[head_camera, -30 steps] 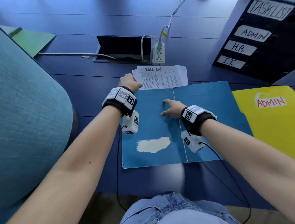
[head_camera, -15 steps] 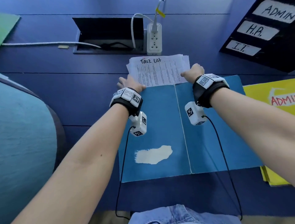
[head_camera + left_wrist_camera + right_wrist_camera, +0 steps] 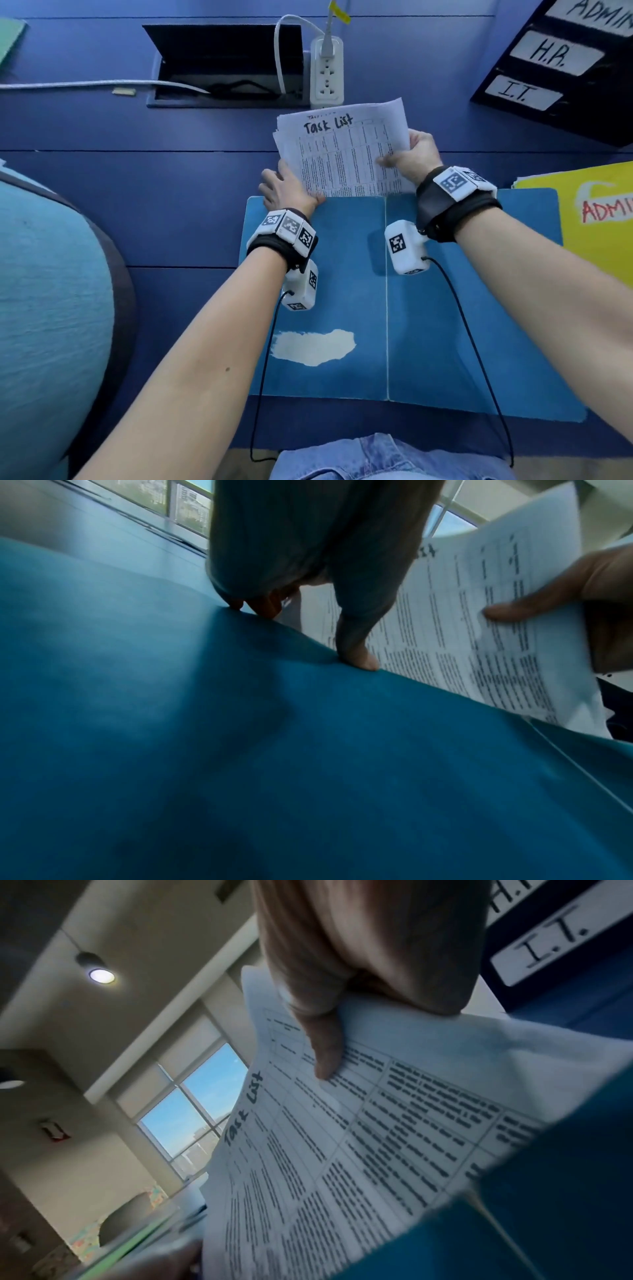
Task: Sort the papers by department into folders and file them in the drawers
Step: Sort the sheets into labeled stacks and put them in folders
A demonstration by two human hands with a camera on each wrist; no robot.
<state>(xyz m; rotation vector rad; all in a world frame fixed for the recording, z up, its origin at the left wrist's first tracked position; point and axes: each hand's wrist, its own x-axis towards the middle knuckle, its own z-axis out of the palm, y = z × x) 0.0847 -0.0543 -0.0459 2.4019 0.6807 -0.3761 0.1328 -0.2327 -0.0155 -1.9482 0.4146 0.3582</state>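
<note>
Loading the papers (image 3: 342, 154), a stack headed "Task List", into the open blue folder (image 3: 428, 325): step judged in hand.
Method: support both edges, square the sheets, lay them flat on 1 leaf, clear of the fold.
Right hand (image 3: 416, 156): thumb on top, fingers beneath, clamped on the stack's right edge.
Left hand (image 3: 286, 192): bent fingertips at the stack's near-left corner; pinching or only touching, cannot tell.
Stack: near edge meets the folder's far edge.

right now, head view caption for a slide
Left hand and right hand hold the Task List stack at an open blue folder's edge
</note>
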